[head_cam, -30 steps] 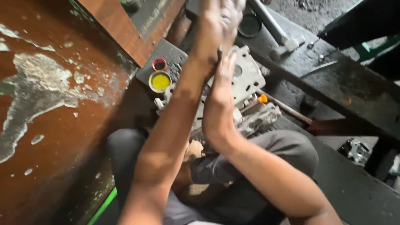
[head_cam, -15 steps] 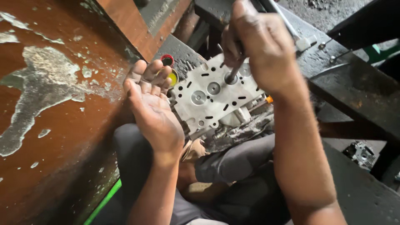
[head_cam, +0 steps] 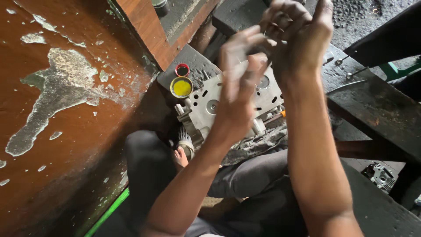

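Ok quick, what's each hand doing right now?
Left hand: open, fingers spread, holding nothing visible.
Right hand: fingers curled; whether it holds something cannot be told.

An engine head (head_cam: 210,107) rests across the person's lap; two small tins (head_cam: 181,86) sit just beside its left end; both hands (head_cam: 245,83) meet above it; a wooden panel (head_cam: 57,109) stands to the left.

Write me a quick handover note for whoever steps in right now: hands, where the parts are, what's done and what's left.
Left hand: raised above the metal engine part, fingers spread, apparently empty.
Right hand: lifted beside the left, fingers curled; what it holds, if anything, cannot be told.
The metal engine part rests by the person's knees, holed face up.
Yellow paste tin and small red cap sit open just beyond the part.
Done or left: not readable from this view; neither hand touches the part.
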